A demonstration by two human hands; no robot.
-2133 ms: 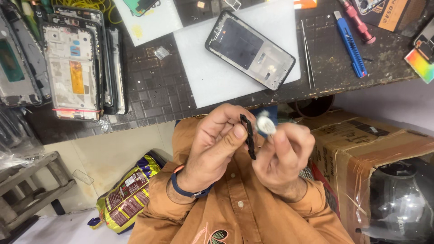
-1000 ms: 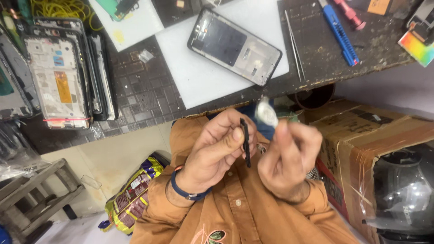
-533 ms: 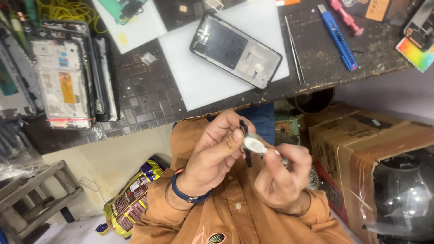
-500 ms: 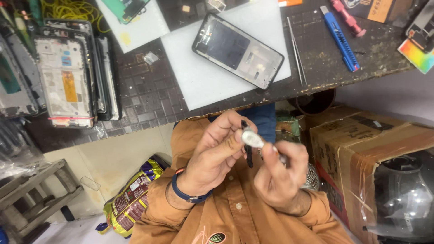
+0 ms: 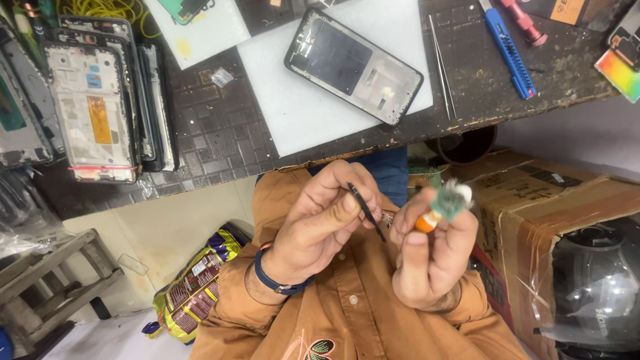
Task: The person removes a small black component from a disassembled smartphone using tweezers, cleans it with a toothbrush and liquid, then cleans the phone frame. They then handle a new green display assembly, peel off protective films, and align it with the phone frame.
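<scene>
Left hand (image 5: 320, 227) closed, pinching thin black tweezers (image 5: 367, 212) between thumb and fingers, tips angled down toward the right hand (image 5: 430, 257). Right hand curled shut around a small orange-and-green brush with whitish blurred bristles (image 5: 443, 207), held up just beside the tweezers. Above both hands, on a white rectangular mat (image 5: 300, 113), an opened black phone frame (image 5: 353, 65). Farther right, slim metal tweezers (image 5: 442, 67) and a blue utility knife (image 5: 509, 48).

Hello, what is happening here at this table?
A person in an orange shirt holds a thin black strip in the left hand and a small brush with an orange part in the right hand, below the table edge. An opened phone frame lies on a white mat.
</scene>
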